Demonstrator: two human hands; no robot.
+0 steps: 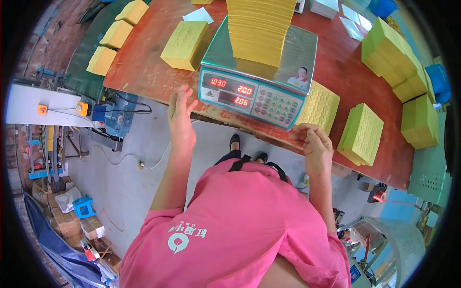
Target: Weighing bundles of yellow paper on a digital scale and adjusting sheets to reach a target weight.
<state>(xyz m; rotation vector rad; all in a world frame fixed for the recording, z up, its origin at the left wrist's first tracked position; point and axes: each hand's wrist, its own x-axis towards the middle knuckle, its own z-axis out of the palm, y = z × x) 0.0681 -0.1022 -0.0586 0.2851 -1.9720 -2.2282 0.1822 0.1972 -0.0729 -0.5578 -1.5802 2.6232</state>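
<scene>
Yellow stack [259,36] tops scale [240,98] near table edge [134,89], left grip [182,117] unfolded, right [317,150] half-curled (empty, well apart).

Red digits [244,90] on scale [254,94], lettering [193,231] on shirt [240,211]

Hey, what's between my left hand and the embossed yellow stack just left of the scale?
In the head view, only a bare strip of the red tabletop shows between your left hand and the embossed yellow stack; nothing lies there.
</scene>
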